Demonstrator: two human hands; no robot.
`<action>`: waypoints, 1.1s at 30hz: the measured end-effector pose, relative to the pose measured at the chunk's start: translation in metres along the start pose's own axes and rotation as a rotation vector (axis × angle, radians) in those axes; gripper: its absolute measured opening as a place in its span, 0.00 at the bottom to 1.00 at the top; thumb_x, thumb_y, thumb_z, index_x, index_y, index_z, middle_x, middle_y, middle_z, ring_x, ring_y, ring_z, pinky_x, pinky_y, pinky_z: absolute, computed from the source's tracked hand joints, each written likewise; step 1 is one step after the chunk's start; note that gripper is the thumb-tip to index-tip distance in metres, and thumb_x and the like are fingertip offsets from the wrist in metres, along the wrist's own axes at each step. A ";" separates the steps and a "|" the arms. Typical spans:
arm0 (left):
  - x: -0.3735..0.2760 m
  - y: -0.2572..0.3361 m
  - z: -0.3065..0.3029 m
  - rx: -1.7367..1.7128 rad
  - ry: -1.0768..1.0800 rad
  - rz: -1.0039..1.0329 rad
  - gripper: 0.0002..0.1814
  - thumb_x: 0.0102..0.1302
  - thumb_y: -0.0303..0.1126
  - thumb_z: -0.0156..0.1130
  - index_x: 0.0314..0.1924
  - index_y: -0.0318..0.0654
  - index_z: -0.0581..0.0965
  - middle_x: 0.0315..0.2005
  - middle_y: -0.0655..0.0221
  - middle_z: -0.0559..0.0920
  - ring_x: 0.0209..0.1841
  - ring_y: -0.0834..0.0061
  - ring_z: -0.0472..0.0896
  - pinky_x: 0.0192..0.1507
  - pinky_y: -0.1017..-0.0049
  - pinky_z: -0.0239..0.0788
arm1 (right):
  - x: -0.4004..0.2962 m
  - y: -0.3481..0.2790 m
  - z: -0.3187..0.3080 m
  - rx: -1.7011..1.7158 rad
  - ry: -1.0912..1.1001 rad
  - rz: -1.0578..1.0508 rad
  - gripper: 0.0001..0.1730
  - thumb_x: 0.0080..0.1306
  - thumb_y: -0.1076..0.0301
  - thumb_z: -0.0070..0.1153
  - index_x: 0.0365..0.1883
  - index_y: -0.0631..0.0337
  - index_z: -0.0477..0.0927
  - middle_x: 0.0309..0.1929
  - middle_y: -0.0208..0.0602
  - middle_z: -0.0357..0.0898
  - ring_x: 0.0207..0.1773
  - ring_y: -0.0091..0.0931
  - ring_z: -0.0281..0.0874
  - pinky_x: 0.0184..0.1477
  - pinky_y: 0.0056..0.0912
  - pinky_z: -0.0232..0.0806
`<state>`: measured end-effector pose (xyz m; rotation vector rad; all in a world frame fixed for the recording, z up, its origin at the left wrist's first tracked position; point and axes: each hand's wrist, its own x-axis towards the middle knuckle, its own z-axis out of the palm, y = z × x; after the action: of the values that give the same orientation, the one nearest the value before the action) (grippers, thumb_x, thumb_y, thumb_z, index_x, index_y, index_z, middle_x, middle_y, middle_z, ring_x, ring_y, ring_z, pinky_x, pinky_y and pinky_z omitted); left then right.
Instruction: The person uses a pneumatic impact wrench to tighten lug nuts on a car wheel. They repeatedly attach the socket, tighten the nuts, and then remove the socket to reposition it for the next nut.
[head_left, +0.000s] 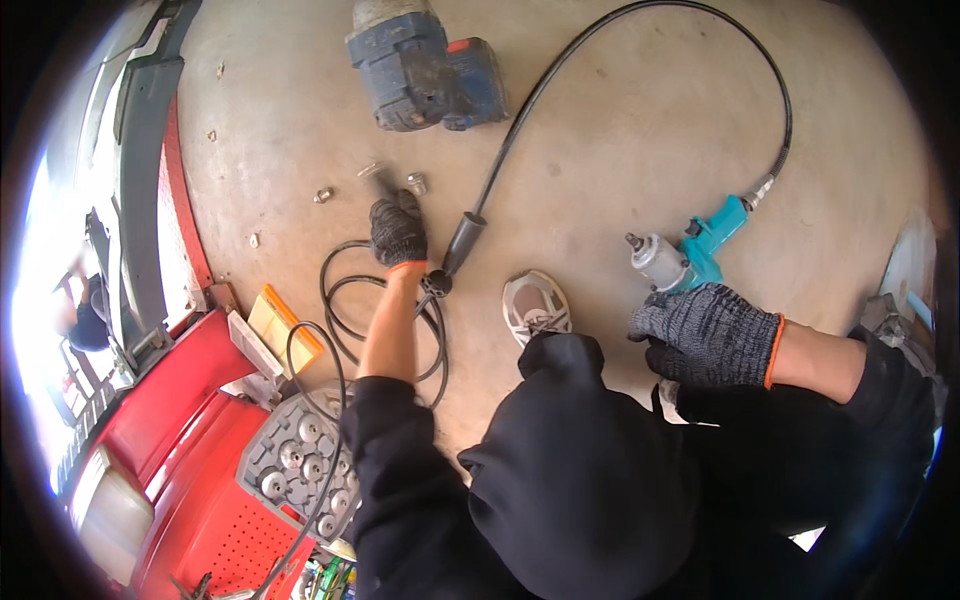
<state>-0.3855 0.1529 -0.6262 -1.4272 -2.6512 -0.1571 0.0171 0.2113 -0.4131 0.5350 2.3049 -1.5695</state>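
My left hand (399, 231), in a dark knit glove, is just above the concrete floor with its fingers around a blurred dark cylindrical piece (382, 178). Motion blur hides what exactly it is. Two metal lug nuts (417, 183) lie close by, one on each side of it. My right hand (705, 335), gloved in grey knit, is loosely curled with nothing seen in it. Just beyond it is a teal air impact wrench (697, 255), its bare square drive pointing left. The glove covers the wrench's near edge; whether they touch I cannot tell.
A black air hose (555, 64) arcs from the wrench to a coil near my left forearm. At the top is a blue cordless power tool (405, 67). A red pegboard-patterned panel (247, 544), a grey case of round metal parts (311, 469) and a yellow-orange box (281, 330) are lower left.
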 end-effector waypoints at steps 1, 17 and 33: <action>0.007 -0.012 -0.004 0.154 -0.259 -0.007 0.25 0.67 0.56 0.52 0.33 0.39 0.75 0.26 0.55 0.82 0.26 0.51 0.81 0.30 0.53 0.72 | 0.000 0.001 0.001 0.005 0.026 -0.018 0.14 0.59 0.64 0.56 0.42 0.62 0.77 0.36 0.49 0.79 0.37 0.43 0.81 0.40 0.45 0.73; 0.002 -0.018 -0.017 0.058 -0.260 0.068 0.22 0.71 0.50 0.46 0.36 0.40 0.76 0.31 0.54 0.82 0.32 0.50 0.82 0.36 0.52 0.72 | -0.009 0.006 -0.006 0.131 0.132 0.052 0.13 0.60 0.61 0.57 0.40 0.59 0.77 0.34 0.46 0.79 0.37 0.43 0.80 0.40 0.45 0.72; 0.056 0.013 -0.045 -0.404 0.123 -0.176 0.19 0.68 0.43 0.57 0.51 0.36 0.74 0.39 0.51 0.81 0.41 0.51 0.79 0.42 0.56 0.71 | 0.002 0.009 -0.001 0.015 0.106 0.175 0.13 0.63 0.60 0.55 0.42 0.56 0.78 0.39 0.41 0.81 0.42 0.40 0.80 0.44 0.43 0.72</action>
<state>-0.4023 0.2000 -0.5726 -1.2230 -2.7418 -0.8112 0.0194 0.2156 -0.4208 0.8178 2.2532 -1.5104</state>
